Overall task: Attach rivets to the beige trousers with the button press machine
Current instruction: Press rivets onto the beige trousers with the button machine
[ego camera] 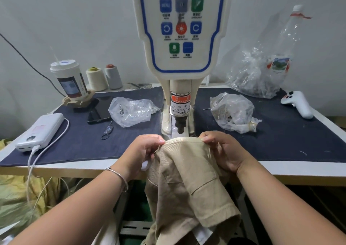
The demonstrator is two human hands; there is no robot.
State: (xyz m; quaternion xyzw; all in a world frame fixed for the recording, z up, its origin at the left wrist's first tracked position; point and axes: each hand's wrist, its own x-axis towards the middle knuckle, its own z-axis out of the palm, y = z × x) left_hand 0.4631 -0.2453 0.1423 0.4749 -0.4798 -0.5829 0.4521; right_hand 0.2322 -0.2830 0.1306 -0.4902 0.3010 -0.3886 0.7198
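Trousers (187, 179) stretched between both hands, left (144, 151) and right (222, 151).

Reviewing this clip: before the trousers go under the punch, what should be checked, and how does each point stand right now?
1. Both hands hold the fabric: ok. The left hand and right hand each pinch the top edge of the beige trousers.
2. Edge pulled flat between the hands: ok, it looks taut.
3. Fingers away from the punch: ok, both sit in front of it.
4. Fabric under the punch: not ok, the edge lies just short of it.
5. Rivet loaded in the die: cannot tell, hidden.
6. Rivet supply nearby: ok, a plastic bag with small parts lies on the table.
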